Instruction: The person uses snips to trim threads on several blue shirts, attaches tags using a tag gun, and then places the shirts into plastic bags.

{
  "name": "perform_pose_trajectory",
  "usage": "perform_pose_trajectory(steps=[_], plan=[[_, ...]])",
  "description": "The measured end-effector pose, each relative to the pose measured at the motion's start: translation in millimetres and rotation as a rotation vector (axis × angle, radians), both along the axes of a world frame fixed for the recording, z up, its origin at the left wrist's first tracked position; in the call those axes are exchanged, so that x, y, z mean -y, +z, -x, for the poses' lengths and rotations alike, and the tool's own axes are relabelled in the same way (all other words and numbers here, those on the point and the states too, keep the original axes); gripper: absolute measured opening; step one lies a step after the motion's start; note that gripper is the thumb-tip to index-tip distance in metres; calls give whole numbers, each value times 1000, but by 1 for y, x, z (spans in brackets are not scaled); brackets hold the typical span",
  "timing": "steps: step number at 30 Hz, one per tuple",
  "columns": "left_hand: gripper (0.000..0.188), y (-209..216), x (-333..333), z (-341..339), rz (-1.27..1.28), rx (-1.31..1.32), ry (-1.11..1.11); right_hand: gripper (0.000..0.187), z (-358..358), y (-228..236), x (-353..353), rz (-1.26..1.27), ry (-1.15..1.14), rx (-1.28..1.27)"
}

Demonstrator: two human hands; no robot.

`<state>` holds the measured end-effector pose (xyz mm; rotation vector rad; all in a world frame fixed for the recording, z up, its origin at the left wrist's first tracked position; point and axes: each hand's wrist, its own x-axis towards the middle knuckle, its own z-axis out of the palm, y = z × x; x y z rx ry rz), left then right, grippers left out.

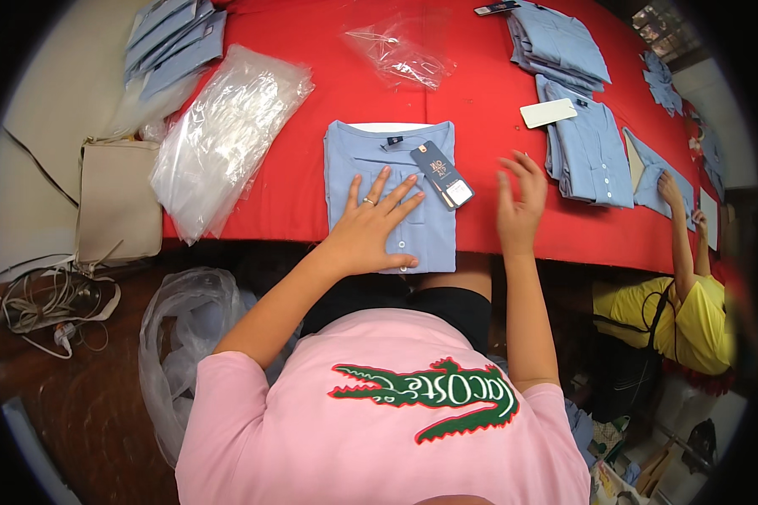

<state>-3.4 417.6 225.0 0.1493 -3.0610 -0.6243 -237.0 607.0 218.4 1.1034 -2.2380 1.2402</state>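
Note:
In front of me a folded light blue shirt (429,240) lies flat on the red-covered table, its near edge at the table's front. My left hand (369,220) rests on it, fingers spread, with a ring on one finger. A dark blue hang tag (442,174) with a white label lies on the shirt's right side. White card shows at the neckline. My right hand (522,202) is raised just right of the shirt, apart from it, fingers half curled and separated, holding nothing that I can see.
Clear plastic bags (232,139) lie left, below packed blue shirts (177,42). Another clear bag (400,55) is ahead. Folded shirts (585,156) and a shirt stack (556,46) stand right. A co-worker in yellow (691,324) handles a blue garment. Cables (55,299) lie lower left.

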Motion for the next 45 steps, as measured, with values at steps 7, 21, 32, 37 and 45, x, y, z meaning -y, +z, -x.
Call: perform_pose_trajectory(steps=[7,21,32,37,45], plan=[[83,-9,1,0,-56,-55,25,17,-21,26,94,-509,545,48],[42,-11,-23,-6,-212,-480,250,25,-6,39,108,-709,665,184],[22,-27,-20,-4,-213,-603,282,13,-11,41,106,-675,653,449],[17,-25,-22,-1,-191,-571,301,9,-46,14,101,-477,444,53],[16,-27,-21,1,-176,-542,297,5,-64,-11,103,-307,266,-117]])
